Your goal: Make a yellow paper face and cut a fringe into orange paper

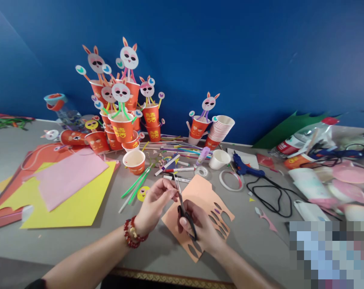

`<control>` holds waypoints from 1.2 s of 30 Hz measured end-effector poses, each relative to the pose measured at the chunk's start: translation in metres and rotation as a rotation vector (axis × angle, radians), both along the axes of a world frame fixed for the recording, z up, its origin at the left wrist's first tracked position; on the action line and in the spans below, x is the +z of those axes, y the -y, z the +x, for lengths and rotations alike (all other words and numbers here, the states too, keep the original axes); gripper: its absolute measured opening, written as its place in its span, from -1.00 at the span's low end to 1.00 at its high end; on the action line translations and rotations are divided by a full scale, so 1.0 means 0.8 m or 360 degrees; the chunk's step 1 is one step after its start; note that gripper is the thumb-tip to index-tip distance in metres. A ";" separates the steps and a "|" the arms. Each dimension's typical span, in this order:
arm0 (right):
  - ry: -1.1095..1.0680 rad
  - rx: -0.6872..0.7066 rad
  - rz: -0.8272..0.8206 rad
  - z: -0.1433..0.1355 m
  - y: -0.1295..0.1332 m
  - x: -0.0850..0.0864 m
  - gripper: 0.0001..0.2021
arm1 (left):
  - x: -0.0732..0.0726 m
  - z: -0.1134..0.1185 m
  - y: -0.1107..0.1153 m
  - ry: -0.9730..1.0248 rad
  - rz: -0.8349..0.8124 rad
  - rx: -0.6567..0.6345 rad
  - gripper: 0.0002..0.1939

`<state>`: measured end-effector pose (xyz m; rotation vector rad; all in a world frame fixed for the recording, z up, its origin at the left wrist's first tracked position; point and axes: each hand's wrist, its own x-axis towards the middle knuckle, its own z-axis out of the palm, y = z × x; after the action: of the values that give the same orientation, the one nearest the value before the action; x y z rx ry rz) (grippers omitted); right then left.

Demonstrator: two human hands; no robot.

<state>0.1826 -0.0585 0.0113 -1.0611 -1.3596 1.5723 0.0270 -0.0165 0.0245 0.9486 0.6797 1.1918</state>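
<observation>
My right hand [201, 226] is wrapped round the black handles of a pair of scissors [181, 198], whose blades point up and away from me. Beside the blades, my left hand [153, 204] has its fingers pinched together. What they hold, if anything, is too small to make out. Both hands are above a sheet of peach-orange paper [200, 190] with several leaf-shaped holes cut in it. A yellow paper face [143, 194] lies partly behind my left hand, next to green sticks [135, 186].
Red paper cups [121, 128] with rabbit figures stand stacked at the back left. Coloured sheets [100, 196] lie at left. Markers [183, 169], a tape roll [231, 180], a white cup [219, 159] and a blue glue gun [245, 165] with its black cord lie beyond my hands and rightward.
</observation>
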 end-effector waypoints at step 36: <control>0.0022 0.0003 -0.0115 0.003 -0.003 -0.010 -0.50 | -0.003 -0.004 -0.006 0.0084 -0.0026 -0.0059 -0.80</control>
<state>0.1851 -0.0563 0.0032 -1.1164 -1.3223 1.6287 0.0236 -0.0120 0.0224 0.9094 0.6268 1.1728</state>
